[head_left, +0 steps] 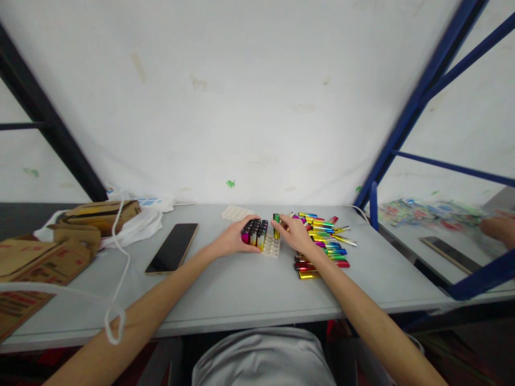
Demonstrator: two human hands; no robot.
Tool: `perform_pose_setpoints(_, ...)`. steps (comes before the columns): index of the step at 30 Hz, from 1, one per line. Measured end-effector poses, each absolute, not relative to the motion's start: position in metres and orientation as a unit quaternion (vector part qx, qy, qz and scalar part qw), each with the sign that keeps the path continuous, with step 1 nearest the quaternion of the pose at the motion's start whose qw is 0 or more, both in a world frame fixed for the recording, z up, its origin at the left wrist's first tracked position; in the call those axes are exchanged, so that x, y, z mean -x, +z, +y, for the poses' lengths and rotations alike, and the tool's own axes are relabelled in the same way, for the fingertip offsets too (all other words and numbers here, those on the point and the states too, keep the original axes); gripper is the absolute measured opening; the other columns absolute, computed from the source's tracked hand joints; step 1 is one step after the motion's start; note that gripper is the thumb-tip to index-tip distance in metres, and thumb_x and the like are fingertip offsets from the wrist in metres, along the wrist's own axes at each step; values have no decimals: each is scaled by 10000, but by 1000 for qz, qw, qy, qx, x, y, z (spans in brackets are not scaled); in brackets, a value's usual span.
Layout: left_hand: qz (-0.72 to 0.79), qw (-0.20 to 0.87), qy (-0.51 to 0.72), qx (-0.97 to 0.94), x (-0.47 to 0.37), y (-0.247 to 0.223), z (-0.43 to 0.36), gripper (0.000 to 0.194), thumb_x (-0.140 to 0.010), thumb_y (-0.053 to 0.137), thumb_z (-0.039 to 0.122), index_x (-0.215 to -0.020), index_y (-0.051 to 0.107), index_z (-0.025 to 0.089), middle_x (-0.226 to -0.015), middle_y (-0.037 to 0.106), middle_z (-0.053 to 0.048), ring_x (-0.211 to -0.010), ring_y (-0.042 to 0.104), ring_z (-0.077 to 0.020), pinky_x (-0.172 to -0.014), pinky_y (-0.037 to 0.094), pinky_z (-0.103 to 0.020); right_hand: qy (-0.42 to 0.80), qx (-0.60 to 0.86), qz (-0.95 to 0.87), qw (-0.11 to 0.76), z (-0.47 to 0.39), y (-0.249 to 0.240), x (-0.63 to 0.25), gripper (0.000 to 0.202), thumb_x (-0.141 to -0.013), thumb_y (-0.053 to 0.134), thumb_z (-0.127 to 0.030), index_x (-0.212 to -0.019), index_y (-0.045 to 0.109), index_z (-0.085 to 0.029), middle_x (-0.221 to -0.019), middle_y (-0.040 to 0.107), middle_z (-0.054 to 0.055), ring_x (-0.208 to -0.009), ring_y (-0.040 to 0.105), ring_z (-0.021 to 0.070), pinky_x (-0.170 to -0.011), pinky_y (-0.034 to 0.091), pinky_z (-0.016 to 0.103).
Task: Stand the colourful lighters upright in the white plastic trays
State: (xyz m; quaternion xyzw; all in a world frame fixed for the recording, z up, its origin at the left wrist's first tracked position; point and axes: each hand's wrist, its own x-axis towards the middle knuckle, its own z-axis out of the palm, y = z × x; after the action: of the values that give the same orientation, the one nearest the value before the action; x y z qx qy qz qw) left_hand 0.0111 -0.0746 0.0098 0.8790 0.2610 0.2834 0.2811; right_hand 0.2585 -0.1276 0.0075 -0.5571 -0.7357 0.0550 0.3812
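Observation:
My left hand (236, 237) is wrapped round the left side of a block of upright lighters (254, 234) with black tops. Between the fingers of my right hand (293, 231) is a single upright lighter (276, 227), green above and yellow below. Under and beside the block lies a pale tray with round hollows (272, 246), its right part uncovered. Many loose shiny lighters (322, 241) in red, gold, green and blue are spread just right of my right hand.
A second pale tray (235, 213) lies near the wall. On the left are a black phone (173, 249), cardboard boxes (48, 260) and a hanging white cord (127, 257). Beyond the blue frame (406, 123), another person's hand (499, 228) shows at the right edge.

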Motion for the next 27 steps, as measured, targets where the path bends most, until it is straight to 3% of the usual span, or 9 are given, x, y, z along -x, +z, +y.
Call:
perform_pose_setpoints(8, 268, 277, 278, -880, -11, 7, -74, 951, -643, 902, 501, -1448, 479, 222, -1452, 592, -104, -1324, 570, -327, -1155, 425, -436, 41, 533, -789, 301, -122, 4, -264, 398, -1027, 544, -506, -765, 581, -209, -717, 649, 45, -651, 537, 182, -636, 338, 290)
perform_pose_setpoints(13, 269, 280, 277, -879, -10, 6, -73, 959, -650, 899, 499, -1458, 468, 216, -1449, 594, -111, -1325, 571, -329, -1155, 425, -440, 31, 523, -797, 300, -122, 4, -264, 318, -1026, 580, -410, -789, 591, -198, -746, 645, 44, -697, 546, 185, -660, 346, 287)
perform_pose_setpoints(23, 272, 282, 275, -878, -11, 8, -74, 979, -643, 906, 477, -1476, 459, 218, -1496, 555, -117, -1377, 525, -338, -1194, 384, -464, 72, 517, -801, 293, -120, 1, -262, 291, -956, 695, -389, -767, 640, -176, -723, 623, 36, -669, 514, 164, -663, 357, 284)
perform_pose_setpoints(25, 270, 280, 276, -879, -10, 7, -74, 983, -645, 906, 482, -1478, 455, 221, -1501, 551, -116, -1381, 522, -338, -1195, 384, -462, 89, 507, -807, 290, -123, 6, -263, 275, -943, 706, -419, -827, 670, -172, -749, 643, 37, -684, 536, 169, -669, 370, 282)
perform_pose_setpoints(27, 268, 281, 274, -880, -10, 6, -73, 978, -651, 903, 493, -1476, 451, 224, -1485, 566, -108, -1357, 545, -335, -1181, 401, -453, 122, 494, -805, 303, -127, 12, -268, 294, -969, 655, -464, -1029, 699, -179, -780, 667, 25, -692, 565, 174, -667, 390, 277)
